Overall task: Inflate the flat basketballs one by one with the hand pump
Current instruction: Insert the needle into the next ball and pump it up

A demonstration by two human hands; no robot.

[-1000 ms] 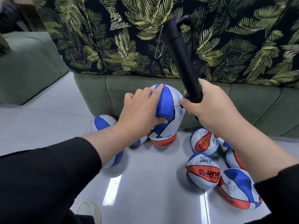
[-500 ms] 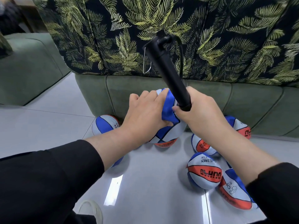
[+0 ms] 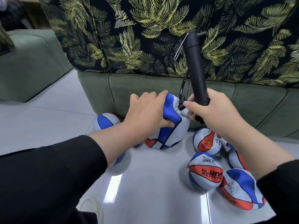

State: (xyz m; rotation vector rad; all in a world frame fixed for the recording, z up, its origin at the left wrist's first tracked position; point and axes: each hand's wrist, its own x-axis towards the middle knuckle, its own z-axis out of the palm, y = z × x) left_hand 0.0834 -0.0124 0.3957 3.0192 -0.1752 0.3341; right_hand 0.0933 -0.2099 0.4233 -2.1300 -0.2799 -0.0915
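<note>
A flat basketball (image 3: 168,126), dented, was gripped by the left hand (image 3: 145,110) on the floor (image 3: 145,183); the hand pump (image 3: 196,70) was clenched upright in the right hand (image 3: 215,110).

The left hand (image 3: 146,113) covers the upper left face of the held basketball (image 3: 169,131), and the left forearm hides most of the ball behind it (image 3: 106,121). The pump (image 3: 195,67) loses its lower end inside the right hand (image 3: 215,114); whether the needle has entered the valve cannot be told. The right forearm screens one ball (image 3: 234,156) (only a strip shows). Small print on the near balls is unreadable. The shoe (image 3: 92,209) is cut by the bottom edge.
</note>
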